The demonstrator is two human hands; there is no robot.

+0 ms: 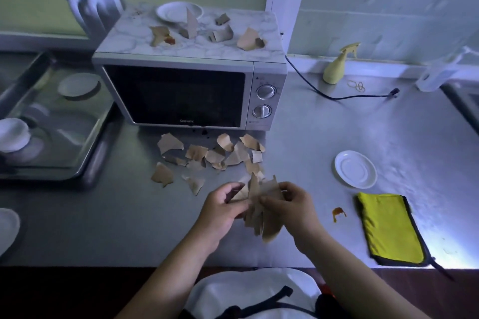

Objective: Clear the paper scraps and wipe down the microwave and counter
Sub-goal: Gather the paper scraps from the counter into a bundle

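The person's two bare hands are meeting in front of the microwave [181, 96], out from its door and toward the counter's near edge. The left grip [223, 204] is curling its fingers and thumb round a bundle of brown paper scraps [260, 217]. The right grip [287, 204] is pinching the same bundle from the other side, so both are closing firmly on it and holding it upright between them.

Loose scraps [207, 155] are lying scattered on the steel counter [103, 228] just in front of the microwave door, between it and the hands. More torn pieces [220, 33] are sitting on the microwave's marbled top, near a white plate [178, 11] resting toward the back of that top. An orange-brown smear [169, 40] is showing among them on the left.

To the right of the microwave and forward of it, a white saucer [355, 169] is sitting on the counter. A folded yellow cloth [388, 228] is lying nearer the edge, with an orange stain [338, 212] showing just to the cloth's left.

Right of the microwave and further back, a pale yellow spray bottle [337, 67] is standing by the wall. A dark power cord [337, 96] is trailing out from the microwave's right rear corner.

To the microwave's left, a metal tray [90, 158] is holding white dishes.
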